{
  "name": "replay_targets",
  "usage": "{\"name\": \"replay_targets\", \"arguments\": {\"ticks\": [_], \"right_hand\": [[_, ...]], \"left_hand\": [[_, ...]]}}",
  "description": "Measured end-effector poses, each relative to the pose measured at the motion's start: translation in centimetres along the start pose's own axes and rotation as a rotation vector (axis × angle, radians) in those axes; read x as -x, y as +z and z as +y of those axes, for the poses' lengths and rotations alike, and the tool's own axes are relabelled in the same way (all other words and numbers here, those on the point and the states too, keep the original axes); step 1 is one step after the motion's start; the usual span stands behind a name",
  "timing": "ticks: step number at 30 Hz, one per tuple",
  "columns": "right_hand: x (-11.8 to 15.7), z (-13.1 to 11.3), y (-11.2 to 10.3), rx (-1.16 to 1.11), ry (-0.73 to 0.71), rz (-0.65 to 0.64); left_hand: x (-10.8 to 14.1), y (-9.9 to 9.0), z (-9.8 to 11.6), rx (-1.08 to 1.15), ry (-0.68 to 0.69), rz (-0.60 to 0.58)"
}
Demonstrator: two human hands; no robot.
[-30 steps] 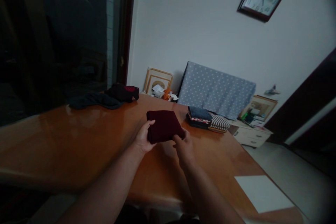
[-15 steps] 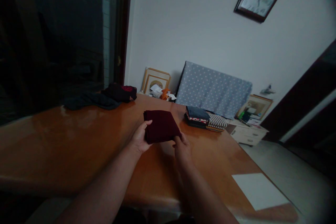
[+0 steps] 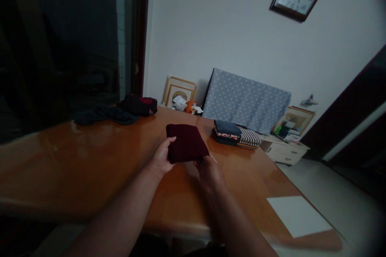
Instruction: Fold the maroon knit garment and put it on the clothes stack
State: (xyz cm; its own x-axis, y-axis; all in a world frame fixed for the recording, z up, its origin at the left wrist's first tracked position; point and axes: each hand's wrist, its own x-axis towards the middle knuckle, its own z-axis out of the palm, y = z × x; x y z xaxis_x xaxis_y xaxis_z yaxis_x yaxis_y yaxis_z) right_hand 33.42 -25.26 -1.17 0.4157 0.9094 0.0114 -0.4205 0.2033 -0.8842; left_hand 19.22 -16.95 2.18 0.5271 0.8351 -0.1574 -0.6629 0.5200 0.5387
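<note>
A maroon folded garment (image 3: 187, 143), a compact rectangle of cloth, is held up over the wooden table (image 3: 120, 176). My left hand (image 3: 163, 156) grips its left edge, thumb on top and the other fingers hidden beneath. At the near right corner my right hand (image 3: 209, 172) holds the cloth, with its fingers bent under the edge and partly out of sight. Which kind of garment it is, I cannot tell.
Folded clothes (image 3: 227, 129) in dark blue and a striped folded cloth (image 3: 249, 138) lie at the table's far right. Dark crumpled clothes (image 3: 135, 106) lie far left. A white sheet (image 3: 298, 215) rests near the right edge. Behind stands a polka-dot cover (image 3: 247, 98).
My right hand has shifted its hold slightly, its fingers now further under the near right corner. The maroon garment stays almost in place, and my left hand keeps its grip.
</note>
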Motion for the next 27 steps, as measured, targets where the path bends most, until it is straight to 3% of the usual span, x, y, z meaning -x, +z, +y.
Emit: {"name": "replay_targets", "arguments": {"ticks": [4, 10, 20, 27], "right_hand": [[0.5, -1.2, -1.0, -0.012, 0.048, -0.069], [0.3, -1.8, -1.0, -0.066, 0.221, -0.047], [-0.4, -0.9, -1.7, -0.176, 0.22, 0.028], [0.5, -0.3, -0.5, -0.219, 0.263, 0.002]], "left_hand": [[-0.5, -0.4, -0.2, -0.017, -0.007, -0.003], [-0.3, -0.3, -0.4, -0.07, -0.017, -0.034], [-0.5, -0.6, -0.5, -0.054, -0.069, -0.067], [-0.5, -0.4, -0.6, -0.027, -0.047, 0.004]]}}
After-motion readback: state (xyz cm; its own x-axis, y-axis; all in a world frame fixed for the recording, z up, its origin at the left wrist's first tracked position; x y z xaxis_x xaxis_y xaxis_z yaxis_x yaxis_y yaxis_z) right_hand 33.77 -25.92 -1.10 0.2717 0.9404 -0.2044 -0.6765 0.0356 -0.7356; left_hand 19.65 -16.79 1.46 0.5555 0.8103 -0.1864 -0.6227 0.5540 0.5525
